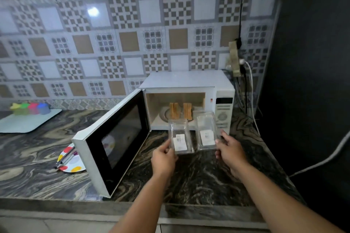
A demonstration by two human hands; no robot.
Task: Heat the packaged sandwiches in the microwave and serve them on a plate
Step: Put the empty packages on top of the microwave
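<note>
Two empty clear clamshell packs, left [180, 138] and right [206, 131], are pinched at near edges by left hand [164, 159] and right hand [230, 152]; light, thin, easily crushed, likely slippery.

Spotted plate [73, 164] half behind the microwave door [111, 143]; package labels [180, 141] perhaps barcoded, unreadable.

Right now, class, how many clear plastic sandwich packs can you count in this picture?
2. The left pack is in the left hand; the right pack is in the right hand. Both are before the open microwave. None seems hidden.
</note>
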